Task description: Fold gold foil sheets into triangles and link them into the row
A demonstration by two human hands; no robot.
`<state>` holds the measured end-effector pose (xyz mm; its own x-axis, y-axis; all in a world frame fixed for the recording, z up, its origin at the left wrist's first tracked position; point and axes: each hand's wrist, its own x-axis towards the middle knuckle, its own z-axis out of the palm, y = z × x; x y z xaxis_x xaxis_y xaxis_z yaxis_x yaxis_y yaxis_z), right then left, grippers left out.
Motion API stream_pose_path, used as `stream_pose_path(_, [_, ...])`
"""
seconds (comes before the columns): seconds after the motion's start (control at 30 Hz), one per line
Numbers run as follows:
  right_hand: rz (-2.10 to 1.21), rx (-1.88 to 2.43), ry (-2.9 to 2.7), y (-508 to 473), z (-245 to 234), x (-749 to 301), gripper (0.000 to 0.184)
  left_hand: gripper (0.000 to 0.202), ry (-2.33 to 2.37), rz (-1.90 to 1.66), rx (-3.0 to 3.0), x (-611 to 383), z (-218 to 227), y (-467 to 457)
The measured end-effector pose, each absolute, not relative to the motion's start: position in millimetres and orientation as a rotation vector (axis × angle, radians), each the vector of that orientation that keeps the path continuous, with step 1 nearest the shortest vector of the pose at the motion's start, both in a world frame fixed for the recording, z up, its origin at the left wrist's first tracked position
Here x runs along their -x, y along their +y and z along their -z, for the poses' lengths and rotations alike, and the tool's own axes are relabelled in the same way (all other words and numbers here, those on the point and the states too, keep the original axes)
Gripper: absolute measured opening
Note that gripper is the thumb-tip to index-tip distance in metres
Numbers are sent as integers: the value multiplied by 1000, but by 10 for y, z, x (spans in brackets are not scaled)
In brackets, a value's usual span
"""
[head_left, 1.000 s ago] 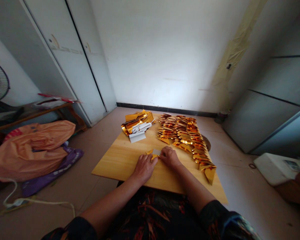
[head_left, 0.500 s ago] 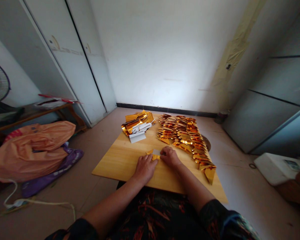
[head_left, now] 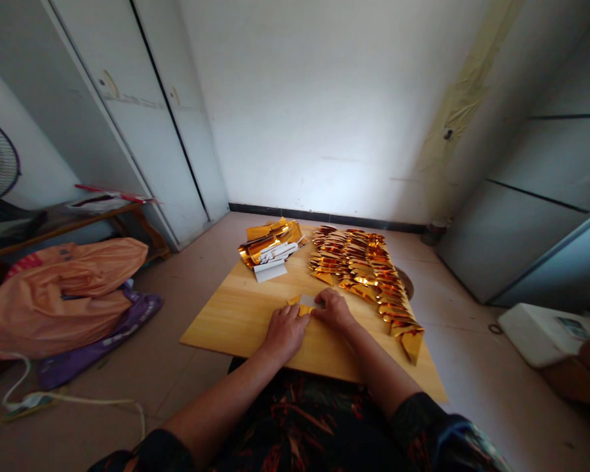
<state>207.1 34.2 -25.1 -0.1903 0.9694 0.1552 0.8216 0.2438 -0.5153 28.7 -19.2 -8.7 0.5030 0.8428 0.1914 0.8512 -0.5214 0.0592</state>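
A small piece of gold foil paper (head_left: 302, 303) lies on the wooden board (head_left: 226, 314), partly folded, with its white side showing. My left hand (head_left: 284, 331) presses down on its near left part with fingers together. My right hand (head_left: 333, 309) pinches its right edge with curled fingers. Both hands rest on the board and cover much of the paper.
A long row of folded gold pieces (head_left: 368, 275) runs along the board's right side. A stack of unfolded gold sheets (head_left: 270, 248) lies at the far left corner. An orange bag (head_left: 59, 288), a cable (head_left: 69, 398) and a white box (head_left: 545, 331) sit on the floor.
My hands have shifted only slightly on the gold paper; the fold between them looks a little tighter. Nothing else has moved.
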Motion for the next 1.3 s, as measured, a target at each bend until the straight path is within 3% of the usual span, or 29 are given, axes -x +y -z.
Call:
stream_pose_path(0.23, [-350,1418,-2226,307,280,-2167,24,17,-1541,418,2715,-238,62,-99])
stream_pose_path(0.47, [-238,1354,-2316,-16,198,-2045,21,9,-1791,700,2775,-180,120,194])
stream_pose_path(0.73, [-348,1214,-2405,-103,151,-1965,16,7,-1656,609,3072,15,154,437])
stream_pose_path(0.9, [-401,1199,-2378,54,209,-2118,27,12,-1588,556,3140,70,201,486])
stream_pose_path(1.13, [-345,1199,-2371,168,250,-2042,11,10,-1602,568,3135,61,181,451])
stream_pose_path(1.3, [-481,1027,-2347,198,232,-1999,12,8,-1604,585,3134,61,178,435])
